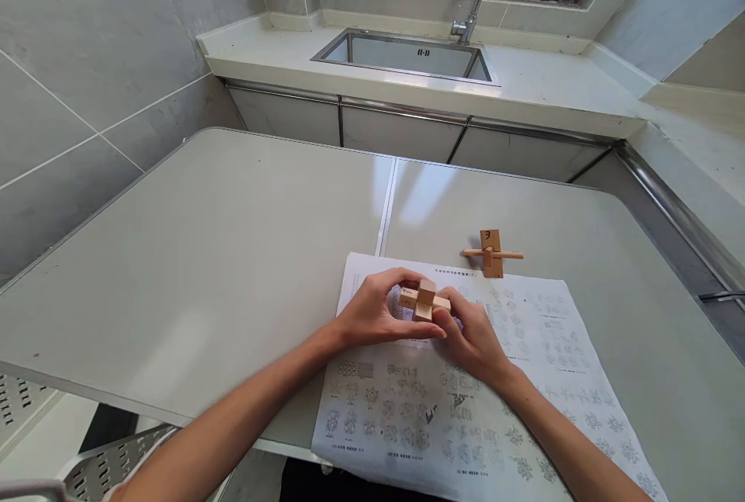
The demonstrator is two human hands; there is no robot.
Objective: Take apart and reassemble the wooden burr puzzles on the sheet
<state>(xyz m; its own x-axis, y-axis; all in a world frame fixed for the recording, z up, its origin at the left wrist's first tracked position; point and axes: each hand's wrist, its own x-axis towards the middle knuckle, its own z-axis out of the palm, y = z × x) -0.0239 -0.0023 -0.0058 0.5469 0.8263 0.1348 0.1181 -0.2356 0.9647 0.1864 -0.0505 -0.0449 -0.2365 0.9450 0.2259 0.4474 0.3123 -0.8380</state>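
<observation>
Here, left hand (372, 309) and right hand (474, 337) together grip a wooden burr puzzle (424, 305) above the printed sheet (419, 424), its longer axis crosswise between them; another wooden assembly (490, 255) lies beyond, nearer the right.

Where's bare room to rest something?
Widest: the pale table left of the white printed paper sheet. Narrower: right of it. Crowded: the sheet's far half, beneath the left hand, right hand and tan wooden block assembly, and its far edge, by the brown wooden cross.

Marks on wooden puzzle (424, 302), wooden cross (492, 261) and paper sheet (494, 428), none surely legible
</observation>
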